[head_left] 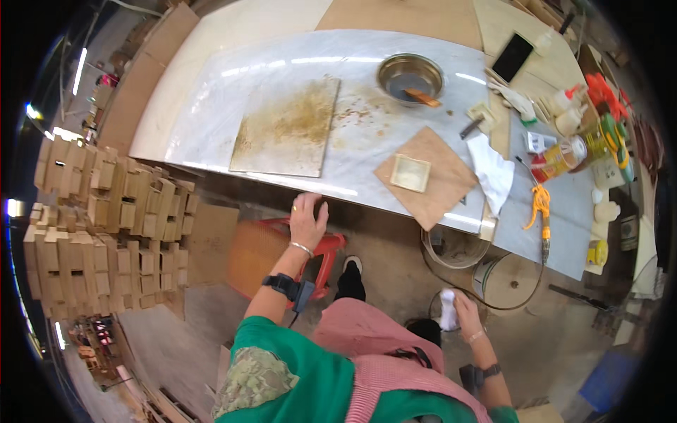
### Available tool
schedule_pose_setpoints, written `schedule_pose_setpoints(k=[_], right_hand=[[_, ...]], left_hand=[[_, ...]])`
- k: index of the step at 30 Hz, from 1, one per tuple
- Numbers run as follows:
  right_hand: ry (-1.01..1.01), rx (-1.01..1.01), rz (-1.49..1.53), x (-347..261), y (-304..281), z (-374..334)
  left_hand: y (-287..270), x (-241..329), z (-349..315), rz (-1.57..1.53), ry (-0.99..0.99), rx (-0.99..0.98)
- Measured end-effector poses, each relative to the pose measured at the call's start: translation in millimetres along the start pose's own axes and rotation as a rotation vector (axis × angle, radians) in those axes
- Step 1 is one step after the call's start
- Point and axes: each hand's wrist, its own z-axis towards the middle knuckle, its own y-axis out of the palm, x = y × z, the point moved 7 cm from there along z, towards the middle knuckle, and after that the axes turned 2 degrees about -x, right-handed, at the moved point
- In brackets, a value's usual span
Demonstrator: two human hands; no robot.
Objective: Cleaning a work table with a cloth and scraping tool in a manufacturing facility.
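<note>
My left hand [309, 220] is just off the near edge of the table, its fingers apart and nothing in them. Close beyond it lies a flat square board [285, 134], stained brown across its far part. Low on the right, beside my leg, my right hand [467, 319] has its fingers closed on a bunched white cloth [448, 310]. On the table, a brown square sheet [443, 192] carries a small pale square dish [410, 173]. Behind it stands a metal bowl [402, 67] of liquid, with a wooden-handled tool [422, 97] leaning in it.
At the right are a white cloth [491, 173], an orange air blow gun [540, 206] with its hose, cans, bottles and a phone [513, 58]. Below the table stand a bucket [455, 254] and a red stool [324, 264]. Stacked wood blocks [106, 233] rise at the left.
</note>
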Motion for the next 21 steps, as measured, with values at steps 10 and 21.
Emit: schedule_pose_setpoints(k=[10,21], right_hand=[[-0.870,0.156,-0.825,-274,271,191],[-1.094,0.356,-1.072,-315,303,379]], left_hand=[[-73,-215,73,0.386,-0.263,0.125],[-61,-244,62,0.320,-0.345,0.200]])
